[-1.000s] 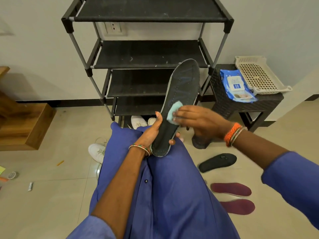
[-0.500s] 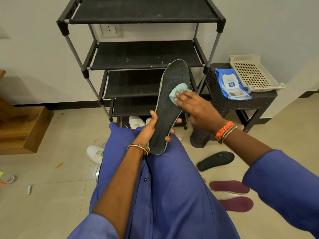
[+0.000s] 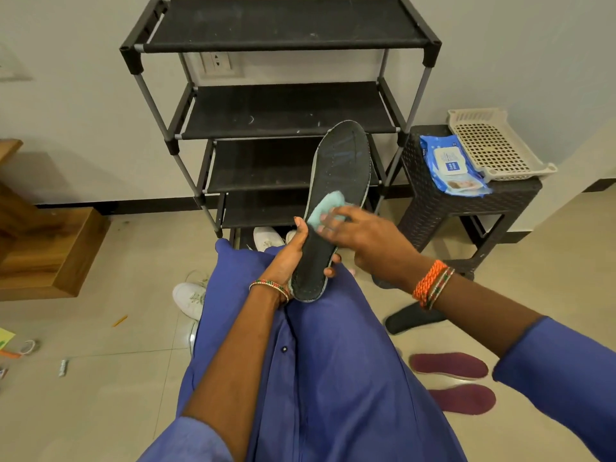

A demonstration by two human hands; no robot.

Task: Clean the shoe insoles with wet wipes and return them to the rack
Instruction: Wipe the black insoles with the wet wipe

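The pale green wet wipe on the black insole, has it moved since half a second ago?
Yes. The pale green wet wipe, pressed by the right hand, has slid down the black insole toward the heel and the left hand gripping it.

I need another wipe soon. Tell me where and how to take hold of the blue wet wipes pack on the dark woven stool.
Grip the blue wet wipes pack by its near-left edge, coming from above and the left with the fingers pinching that edge. It lies flat on the dark woven stool, and the beige perforated plastic tray lies against its right side, so that side looks awkward to reach.
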